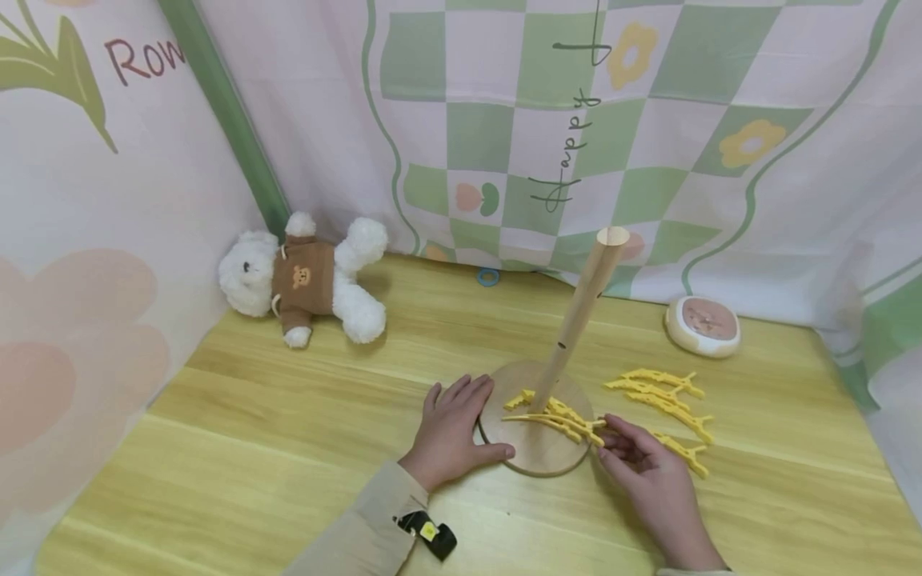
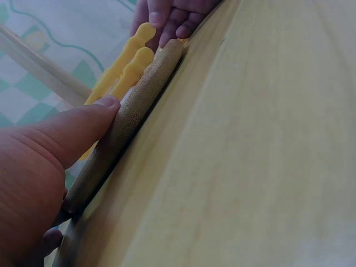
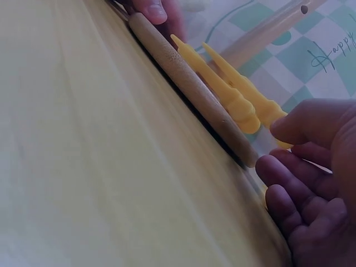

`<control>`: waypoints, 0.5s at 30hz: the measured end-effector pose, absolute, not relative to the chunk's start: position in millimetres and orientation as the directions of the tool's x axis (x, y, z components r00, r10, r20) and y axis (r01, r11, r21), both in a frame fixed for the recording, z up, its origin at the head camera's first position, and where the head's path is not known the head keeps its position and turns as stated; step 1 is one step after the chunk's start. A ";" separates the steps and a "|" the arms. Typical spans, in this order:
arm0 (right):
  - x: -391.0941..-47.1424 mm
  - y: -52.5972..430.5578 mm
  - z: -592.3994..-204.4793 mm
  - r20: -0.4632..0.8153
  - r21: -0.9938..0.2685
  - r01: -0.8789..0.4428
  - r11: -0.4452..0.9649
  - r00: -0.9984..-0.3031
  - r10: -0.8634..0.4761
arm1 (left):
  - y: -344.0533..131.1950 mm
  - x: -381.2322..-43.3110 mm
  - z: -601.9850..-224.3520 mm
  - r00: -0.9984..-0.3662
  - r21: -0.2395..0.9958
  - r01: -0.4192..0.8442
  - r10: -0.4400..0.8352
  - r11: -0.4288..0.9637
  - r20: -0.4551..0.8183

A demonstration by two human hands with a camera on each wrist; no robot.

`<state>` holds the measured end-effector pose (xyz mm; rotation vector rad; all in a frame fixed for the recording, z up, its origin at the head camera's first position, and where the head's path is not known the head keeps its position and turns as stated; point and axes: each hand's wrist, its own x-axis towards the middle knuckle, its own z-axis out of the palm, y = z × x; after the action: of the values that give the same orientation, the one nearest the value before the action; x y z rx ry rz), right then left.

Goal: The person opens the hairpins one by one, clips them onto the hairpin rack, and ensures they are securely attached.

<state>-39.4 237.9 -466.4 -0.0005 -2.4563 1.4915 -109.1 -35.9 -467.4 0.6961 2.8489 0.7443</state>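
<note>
A round wooden base with an upright wooden post stands on the table; the post has small dark holes. My left hand rests on the base's left edge, fingers spread and the thumb on top of the rim. My right hand pinches the handle end of a yellow hair clip with thumb and fingertips, over the base's right side. Close beside it lies another yellow hair clip on the base. Several more yellow hair clips lie on the table behind and right of that hand.
A white plush toy in a brown top lies at the back left. By the curtain lies a blue ring. A rounded white and pink device stands at the back right. Printed fabric hangs behind the table.
</note>
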 end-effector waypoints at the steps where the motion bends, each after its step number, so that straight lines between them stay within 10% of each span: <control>1: -39.1 238.2 -466.6 0.227 -0.868 -0.139 0.477 -0.965 0.131 | -35.8 -109.1 -467.4 -0.888 0.487 0.405 0.461 0.774 0.006; 15: -39.6 242.5 -468.0 0.252 -0.831 -0.169 0.530 -0.964 0.088 | -34.9 -109.4 -464.4 -0.888 0.494 0.403 0.460 0.771 0.006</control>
<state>-39.6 242.5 -468.0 0.0685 -2.5083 1.4043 -109.4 -34.9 -464.4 0.6960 2.8468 0.7545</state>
